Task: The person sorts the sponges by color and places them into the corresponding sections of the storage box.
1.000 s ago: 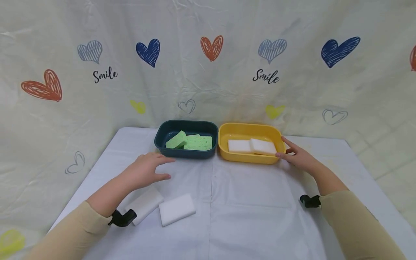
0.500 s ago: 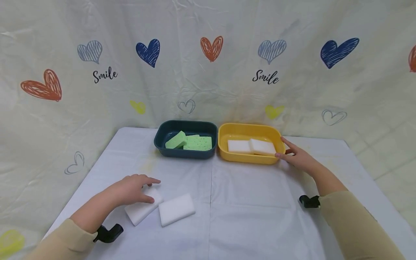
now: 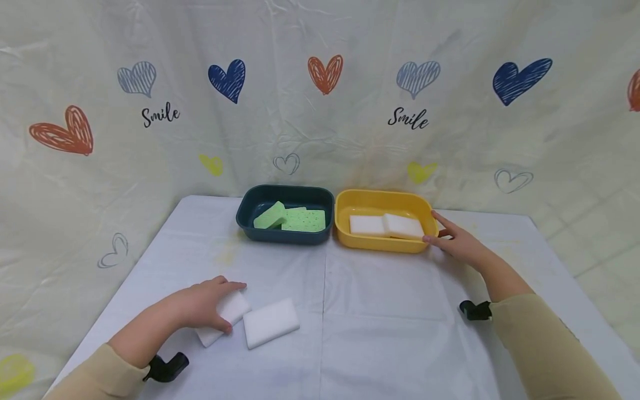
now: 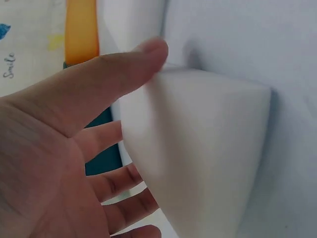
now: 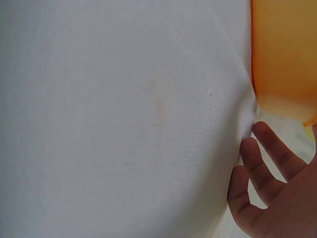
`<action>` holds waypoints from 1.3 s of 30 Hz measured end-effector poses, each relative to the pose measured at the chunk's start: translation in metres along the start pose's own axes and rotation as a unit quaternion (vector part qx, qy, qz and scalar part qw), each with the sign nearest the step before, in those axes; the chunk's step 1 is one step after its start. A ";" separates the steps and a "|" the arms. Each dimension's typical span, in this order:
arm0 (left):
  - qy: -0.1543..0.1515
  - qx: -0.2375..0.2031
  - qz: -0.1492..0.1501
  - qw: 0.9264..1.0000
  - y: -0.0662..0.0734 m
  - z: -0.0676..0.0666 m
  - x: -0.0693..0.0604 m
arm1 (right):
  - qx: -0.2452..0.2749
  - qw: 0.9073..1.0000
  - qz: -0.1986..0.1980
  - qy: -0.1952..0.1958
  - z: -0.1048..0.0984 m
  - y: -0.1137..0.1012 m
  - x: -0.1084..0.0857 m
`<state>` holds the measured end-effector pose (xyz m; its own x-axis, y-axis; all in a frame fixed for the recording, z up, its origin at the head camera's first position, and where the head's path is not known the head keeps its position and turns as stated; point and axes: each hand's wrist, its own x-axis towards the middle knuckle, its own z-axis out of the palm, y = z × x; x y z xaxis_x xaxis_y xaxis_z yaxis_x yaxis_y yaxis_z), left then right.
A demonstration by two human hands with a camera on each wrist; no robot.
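Observation:
My left hand (image 3: pixel 200 304) is low over a white block-shaped sponge (image 3: pixel 233 309) at the table's left. In the left wrist view the spread thumb is at the near edge of this white sponge (image 4: pixel 213 144), and the other fingertips go out of sight behind its far side. A second white sponge (image 3: pixel 272 323) lies just to the right. At the right end of a yellow tray (image 3: pixel 382 244), my right hand (image 3: pixel 462 245) touches the wall with spread thumb and index finger. Two white sponges (image 3: pixel 368 225) sit inside that tray.
A dark green tray (image 3: pixel 287 237) stands to the left of the yellow one, holding several green sponges (image 3: pixel 304 221). Both trays stand near the table's back edge. Behind hangs a pale sheet (image 3: pixel 360 33) printed with hearts.
My left hand has drawn back from beside the dark green tray and come down over the left white sponge, thumb and fingers spreading wider. My right hand has stayed at the yellow tray.

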<state>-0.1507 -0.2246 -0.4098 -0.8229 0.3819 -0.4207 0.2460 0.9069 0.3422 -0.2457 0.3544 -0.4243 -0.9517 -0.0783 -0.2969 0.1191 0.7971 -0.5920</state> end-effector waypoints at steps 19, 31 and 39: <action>0.099 0.045 0.046 0.993 0.000 0.004 0.024 | -0.001 1.000 -0.004 0.008 0.004 -0.002 -0.002; 0.118 0.073 0.055 0.989 -0.001 0.008 0.038 | 0.004 1.000 0.008 0.008 0.002 0.001 0.000; 0.114 0.071 0.028 0.991 -0.018 0.008 0.027 | 0.005 1.000 0.009 0.010 0.001 0.004 0.001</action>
<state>-0.1731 -0.2296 -0.4341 -0.8965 0.3965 -0.1976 0.3504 0.9076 0.2314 -0.2460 0.3571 -0.4277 -0.9550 -0.0517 -0.2921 0.1387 0.7925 -0.5939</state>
